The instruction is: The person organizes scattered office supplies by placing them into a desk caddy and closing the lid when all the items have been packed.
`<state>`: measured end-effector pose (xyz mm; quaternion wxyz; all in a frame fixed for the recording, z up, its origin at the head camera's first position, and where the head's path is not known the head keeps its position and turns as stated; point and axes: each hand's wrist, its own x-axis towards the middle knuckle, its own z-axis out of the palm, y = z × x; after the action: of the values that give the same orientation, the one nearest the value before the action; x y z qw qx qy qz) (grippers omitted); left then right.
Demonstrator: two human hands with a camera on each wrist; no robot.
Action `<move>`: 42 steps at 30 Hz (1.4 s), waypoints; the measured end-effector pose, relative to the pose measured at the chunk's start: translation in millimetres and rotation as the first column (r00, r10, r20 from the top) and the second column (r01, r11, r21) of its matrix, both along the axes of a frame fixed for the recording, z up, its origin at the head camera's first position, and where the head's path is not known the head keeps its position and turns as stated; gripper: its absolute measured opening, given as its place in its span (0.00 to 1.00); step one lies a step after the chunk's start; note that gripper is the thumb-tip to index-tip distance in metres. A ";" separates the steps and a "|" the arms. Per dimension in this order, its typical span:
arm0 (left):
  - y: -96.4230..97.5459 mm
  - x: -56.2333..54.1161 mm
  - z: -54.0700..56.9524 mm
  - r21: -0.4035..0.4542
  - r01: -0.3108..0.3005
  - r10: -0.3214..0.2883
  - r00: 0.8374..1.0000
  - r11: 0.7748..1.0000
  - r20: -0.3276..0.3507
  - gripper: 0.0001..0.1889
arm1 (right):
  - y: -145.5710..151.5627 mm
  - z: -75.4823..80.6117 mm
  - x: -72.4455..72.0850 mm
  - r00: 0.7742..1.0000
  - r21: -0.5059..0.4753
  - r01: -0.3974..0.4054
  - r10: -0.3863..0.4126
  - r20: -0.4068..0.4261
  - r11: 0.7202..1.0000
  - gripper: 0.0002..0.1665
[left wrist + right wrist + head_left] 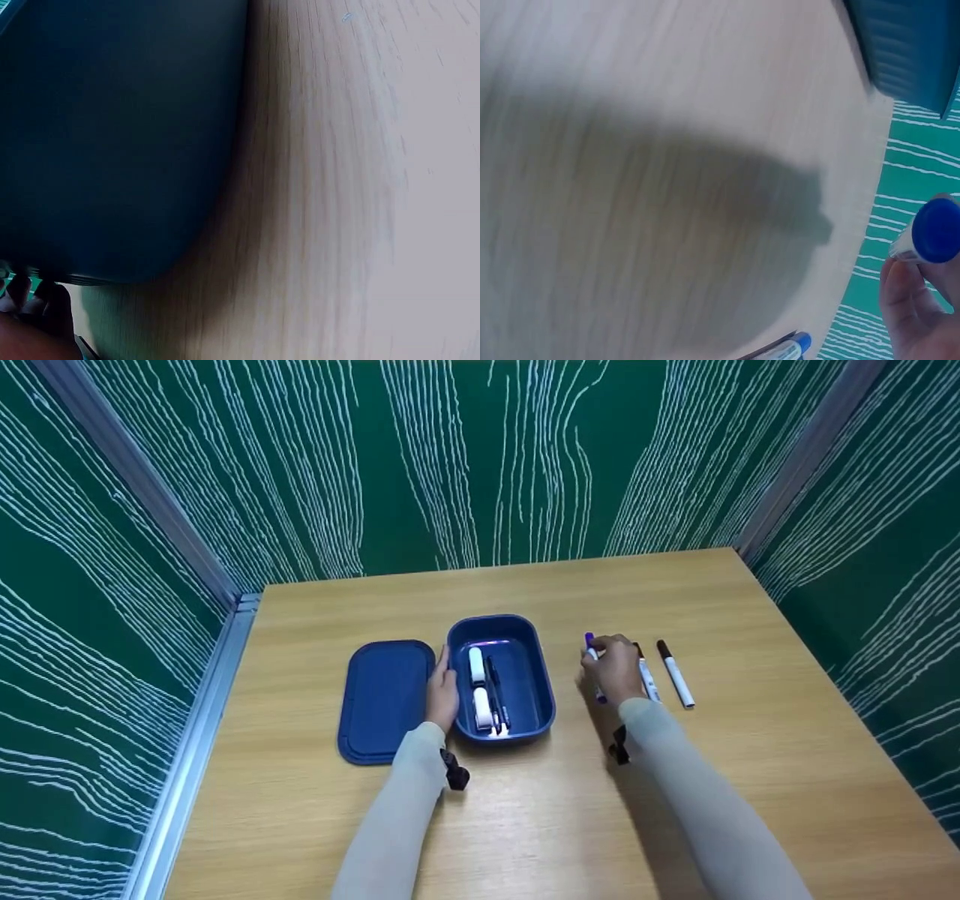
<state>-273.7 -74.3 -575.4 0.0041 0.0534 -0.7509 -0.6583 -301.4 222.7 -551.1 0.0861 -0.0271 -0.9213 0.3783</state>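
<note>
A deep blue box (540, 682) stands open on the table. Inside, along its left side, lie two white rounded items (477, 666) and dark pens (493, 694). My left hand (442, 695) rests against the box's outer left wall, fingers extended along it; in the left wrist view its fingertips (56, 304) touch the box wall (112, 135). To the right of the box, my right hand (616, 669) pinches a white marker (590, 643) with a purple-blue cap. The blue end of that marker (936, 231) faces the camera in the right wrist view, lifted off the table.
A flat blue lid (384, 701) lies left of the box. Right of my right hand are a white marker with a dark cap (649, 679), partly hidden, and another dark-capped marker (679, 679). Green walls with white lines (480, 457) border the wooden table (510, 825).
</note>
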 end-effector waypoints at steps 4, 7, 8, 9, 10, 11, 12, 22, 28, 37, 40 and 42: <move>-0.2 -0.6 -0.9 -0.003 0.001 -0.001 1.000 1.000 0.000 0.29 | -4.0 2.1 0.2 1.000 -0.013 -0.004 0.004 -0.016 1.000 0.20; -0.3 -1.2 -1.1 0.000 0.003 -0.003 1.000 1.000 -0.007 0.29 | -7.2 3.6 -0.5 0.999 -0.024 -0.006 0.005 -0.038 1.000 0.20; -0.4 -1.3 -1.2 0.001 0.004 -0.004 1.000 1.000 -0.006 0.29 | -8.4 4.1 -0.8 0.999 -0.028 -0.006 0.005 -0.046 1.000 0.19; -0.4 -1.1 -1.0 0.002 0.004 -0.004 1.000 1.000 -0.004 0.29 | -9.4 4.7 -1.1 0.999 -0.031 -0.007 0.005 -0.050 1.000 0.19; -0.4 -0.9 -0.7 0.004 0.004 -0.004 1.000 1.000 -0.001 0.29 | -10.5 5.2 -1.2 0.999 -0.032 -0.008 0.007 -0.053 0.999 0.19; -0.4 -0.8 -0.7 0.003 0.004 -0.004 1.000 1.000 0.002 0.29 | -11.6 6.2 -1.1 0.999 -0.036 -0.009 0.007 -0.054 0.999 0.19; -0.5 -0.8 -0.7 0.002 0.005 -0.005 1.000 1.000 0.004 0.29 | -12.8 6.9 -1.1 0.998 -0.041 -0.008 0.006 -0.056 0.999 0.19; -0.6 -0.8 -1.3 0.003 -0.003 0.003 1.000 1.000 -0.012 0.30 | -19.2 8.9 2.1 0.996 -0.110 -0.024 0.015 -0.087 0.994 0.17; -0.6 0.1 -0.9 -0.009 -0.009 0.009 1.000 1.000 0.002 0.29 | -25.1 10.1 2.6 0.996 -0.103 -0.022 0.013 -0.089 0.994 0.17; -0.3 -0.7 0.1 -0.011 -0.010 0.010 1.000 1.000 0.009 0.29 | -35.6 14.2 0.1 0.992 -0.113 -0.041 0.026 -0.126 0.993 0.15; 0.0 -0.5 0.1 -0.002 -0.002 0.002 1.000 1.000 0.017 0.29 | -38.3 14.8 0.1 0.991 -0.123 -0.048 0.031 -0.133 0.991 0.15; 0.1 0.1 0.9 0.001 -0.001 0.001 1.000 1.000 0.015 0.29 | -40.2 15.4 0.4 0.991 -0.127 -0.050 0.033 -0.133 0.991 0.15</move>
<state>-273.6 -74.2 -574.5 -0.0013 0.0586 -0.7504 -0.6583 -301.0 182.5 -535.6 0.1364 0.0113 -0.8874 0.4401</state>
